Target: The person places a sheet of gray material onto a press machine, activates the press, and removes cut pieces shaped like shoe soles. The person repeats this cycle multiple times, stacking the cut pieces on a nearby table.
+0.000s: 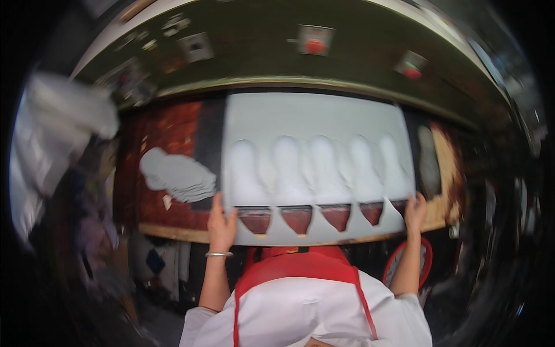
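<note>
Left hand [221, 222] closed on the near-left edge of a pale grey sheet [315, 121]; right hand [415, 211] grips the near-right corner. Sheet lies flat on the press bed, sole-shaped cutouts along its near edge. Step, as judged: positioning the sheet. Next calls for even, two-handed movement. Stack of cut grey pieces [176, 176] lies left, close to the sheet's edge.
</note>
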Available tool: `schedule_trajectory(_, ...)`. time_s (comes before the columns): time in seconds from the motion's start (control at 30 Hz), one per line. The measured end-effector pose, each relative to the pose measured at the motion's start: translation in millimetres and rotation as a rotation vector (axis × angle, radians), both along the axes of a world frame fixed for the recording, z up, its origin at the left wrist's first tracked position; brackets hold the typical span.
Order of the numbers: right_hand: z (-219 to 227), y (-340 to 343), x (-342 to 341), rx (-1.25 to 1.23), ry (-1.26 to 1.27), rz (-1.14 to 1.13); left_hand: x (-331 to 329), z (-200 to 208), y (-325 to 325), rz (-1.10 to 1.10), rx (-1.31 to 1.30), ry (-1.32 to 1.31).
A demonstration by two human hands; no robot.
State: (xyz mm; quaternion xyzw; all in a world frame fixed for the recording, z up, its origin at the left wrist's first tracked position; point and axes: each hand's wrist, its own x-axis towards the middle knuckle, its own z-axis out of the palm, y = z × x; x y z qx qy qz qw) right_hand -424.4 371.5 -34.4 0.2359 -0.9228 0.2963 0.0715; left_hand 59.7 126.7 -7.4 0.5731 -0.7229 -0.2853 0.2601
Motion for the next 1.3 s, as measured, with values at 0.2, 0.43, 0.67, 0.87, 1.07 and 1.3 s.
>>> schedule_trajectory(0.2, 40.7, 35.8, 29.3, -0.277, -0.523, 0.183, 4.9, -21.7, -0.7, -0.035, -0.134, 0.112)
schedule_trajectory(0.43, 42.8, 123.2, 28.3, -0.064, -0.8, 0.246, 42.5, 1.5, 30.9, -0.23, 0.603, 0.262)
schedule_trajectory(0.67, 12.3, 42.7, -101.6, 0.167, 0.267, 0.257, -43.4, -23.4, -96.5, 0.162, 0.17, 0.07)
schedule_trajectory(0.87, -1.8, 20.0, -136.5, -0.039, 0.002, 0.436, -69.4, -34.1, -94.5, 0.178, -0.374, -0.352)
schedule_trajectory(1.07, 44.5, -4.5, -83.0, -0.468, -0.499, 0.206, -60.4, -24.1, -58.0, 0.028, -0.388, -0.356)
schedule_trajectory(1.3, 65.4, -68.0, 90.4, -0.752, -0.779, 0.632, -58.6, -32.7, -57.1, 0.052, -0.493, -0.175)
